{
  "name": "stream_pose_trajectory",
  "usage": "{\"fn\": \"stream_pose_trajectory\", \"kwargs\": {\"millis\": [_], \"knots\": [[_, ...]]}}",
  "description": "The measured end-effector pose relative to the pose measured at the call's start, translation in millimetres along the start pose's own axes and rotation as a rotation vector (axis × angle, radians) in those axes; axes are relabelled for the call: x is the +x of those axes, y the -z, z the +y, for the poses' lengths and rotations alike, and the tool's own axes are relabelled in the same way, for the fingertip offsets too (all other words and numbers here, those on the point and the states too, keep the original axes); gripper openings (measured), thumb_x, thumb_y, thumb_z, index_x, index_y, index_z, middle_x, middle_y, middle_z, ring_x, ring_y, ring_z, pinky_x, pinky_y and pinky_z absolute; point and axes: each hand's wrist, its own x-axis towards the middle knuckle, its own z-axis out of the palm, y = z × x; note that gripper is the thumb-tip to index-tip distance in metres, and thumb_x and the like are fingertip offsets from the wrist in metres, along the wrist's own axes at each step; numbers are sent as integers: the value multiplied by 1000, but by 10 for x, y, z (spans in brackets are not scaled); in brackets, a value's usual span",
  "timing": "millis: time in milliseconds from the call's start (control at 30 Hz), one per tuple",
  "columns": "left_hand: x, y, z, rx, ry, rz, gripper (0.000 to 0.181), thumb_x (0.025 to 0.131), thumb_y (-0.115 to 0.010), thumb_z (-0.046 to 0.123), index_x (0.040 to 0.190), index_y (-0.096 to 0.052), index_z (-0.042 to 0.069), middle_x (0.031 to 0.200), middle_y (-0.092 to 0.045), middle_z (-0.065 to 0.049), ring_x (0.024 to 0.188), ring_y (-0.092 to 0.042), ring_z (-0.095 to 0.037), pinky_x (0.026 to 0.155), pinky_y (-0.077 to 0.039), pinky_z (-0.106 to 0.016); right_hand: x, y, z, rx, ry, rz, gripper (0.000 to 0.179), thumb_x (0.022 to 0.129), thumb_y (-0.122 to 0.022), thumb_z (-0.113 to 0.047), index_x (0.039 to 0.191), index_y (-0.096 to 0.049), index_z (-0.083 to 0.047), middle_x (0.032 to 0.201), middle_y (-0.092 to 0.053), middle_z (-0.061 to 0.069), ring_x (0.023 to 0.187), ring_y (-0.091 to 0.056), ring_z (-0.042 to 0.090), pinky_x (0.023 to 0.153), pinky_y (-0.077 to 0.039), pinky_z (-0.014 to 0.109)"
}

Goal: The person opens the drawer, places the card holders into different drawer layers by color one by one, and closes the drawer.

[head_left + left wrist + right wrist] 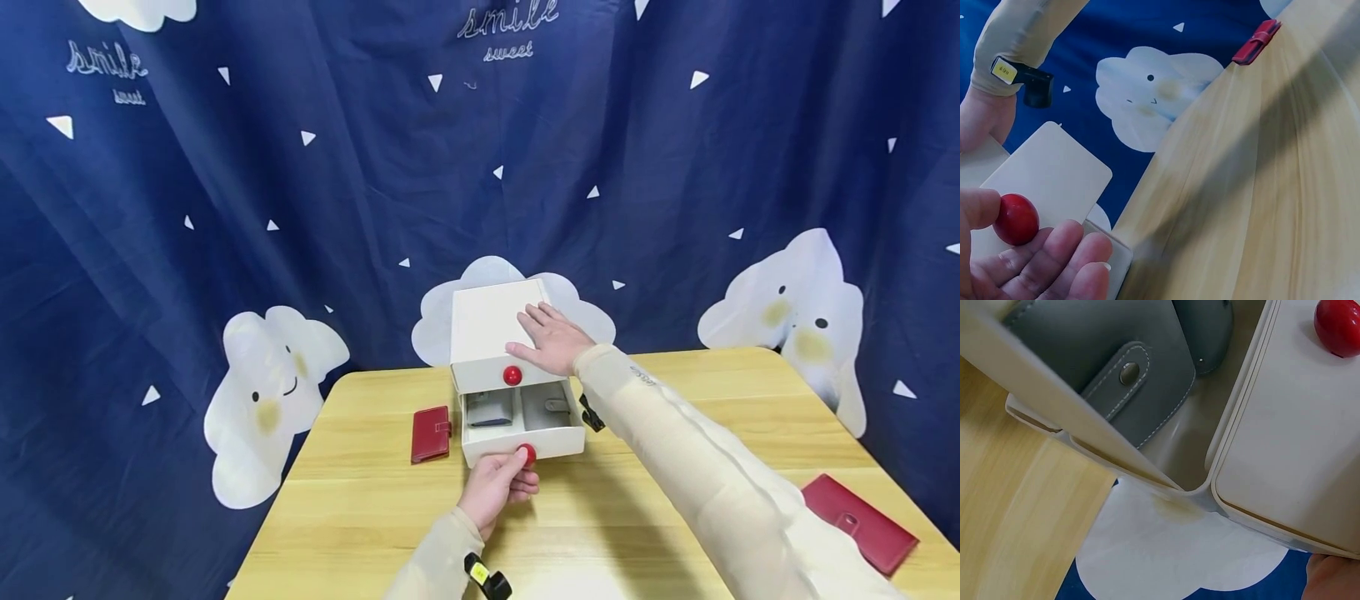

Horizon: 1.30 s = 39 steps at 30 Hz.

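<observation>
A small white drawer box (487, 321) stands on the table with its lower drawer (482, 451) pulled out. My left hand (495, 490) pinches that drawer's round red knob (1016, 220) between thumb and fingers. On the box's top, near its right edge, rests my right hand (553, 340) with fingers spread. Two grey wallets lie inside the drawer: one on the left (490, 408), and a strapped wallet (1129, 394) with a metal snap on the right. The upper drawer, with its own red knob (512, 376), is closed.
A red wallet (431, 434) lies just left of the box. Another red wallet (858, 518) is at the table's right side, near my right sleeve. Behind the wooden table (360, 500) hangs a dark blue curtain (360, 167) with clouds.
</observation>
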Motion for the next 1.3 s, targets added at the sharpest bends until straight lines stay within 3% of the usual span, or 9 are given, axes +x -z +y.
{"fn": "stream_pose_trajectory", "kwargs": {"millis": [633,867,1300], "knots": [[239,76,31,12,-6,59,41,95,-60,37,93,-67,-3,77,-69,-12,68,-68,-19,68,-58,-38,-20,37,-78,28,14,28,82,96,-32,-64,151,-26,-4,157,-21,16,146,-11,32,118,-6,40],[338,49,58,15,0,74,41,94,-61,38,94,-68,-3,75,-69,-8,66,-68,-17,67,-58,-35,-40,15,-46,31,8,31,82,96,-30,-64,151,-27,-4,157,-21,15,146,-10,31,118,-6,39],[438,14,116,58,-10,126,42,96,-57,37,96,-67,-4,80,-69,-13,66,-66,-16,63,-57,-31,-69,0,-31,47,21,45,83,95,-32,-65,150,-29,-3,156,-23,16,146,-12,32,118,-6,39]]}}
